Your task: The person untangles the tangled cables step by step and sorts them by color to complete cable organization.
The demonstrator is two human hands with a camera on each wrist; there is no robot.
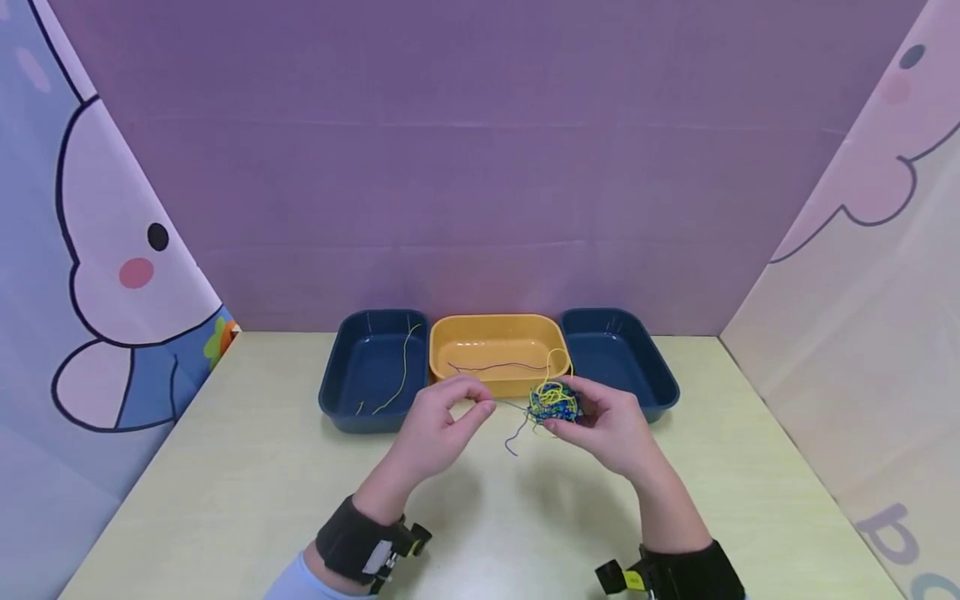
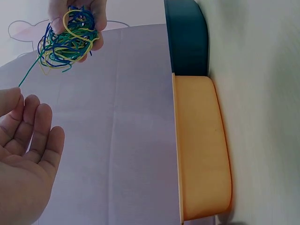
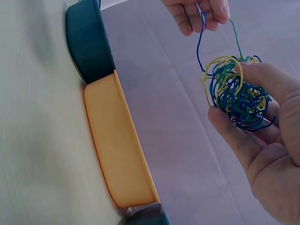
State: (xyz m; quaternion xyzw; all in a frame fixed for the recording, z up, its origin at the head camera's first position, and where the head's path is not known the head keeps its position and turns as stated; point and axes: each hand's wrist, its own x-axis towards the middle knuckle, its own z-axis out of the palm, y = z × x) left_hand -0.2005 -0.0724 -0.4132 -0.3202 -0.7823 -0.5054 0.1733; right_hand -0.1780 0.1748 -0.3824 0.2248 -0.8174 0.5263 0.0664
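A tangled ball of blue, green and yellow string [image 1: 553, 403] is held up above the table by my right hand [image 1: 611, 421], its thumb and fingers gripping the sides. To its left, my left hand [image 1: 442, 421] pinches the end of a green strand [image 2: 29, 73] between thumb and index finger. That strand runs taut from the pinch to the ball. In the right wrist view a loose blue strand [image 3: 199, 44] and a yellow loop stick out of the tangle [image 3: 239, 93]. The left hand's other fingers are loosely bent.
Behind the hands stand a yellow tray [image 1: 498, 387] with a dark blue string lying in it, a left blue tray [image 1: 345, 414] with yellow string pieces, and a right blue tray [image 1: 660, 392]. A purple cloth wall [image 1: 480, 183] rises behind the table [image 1: 262, 467].
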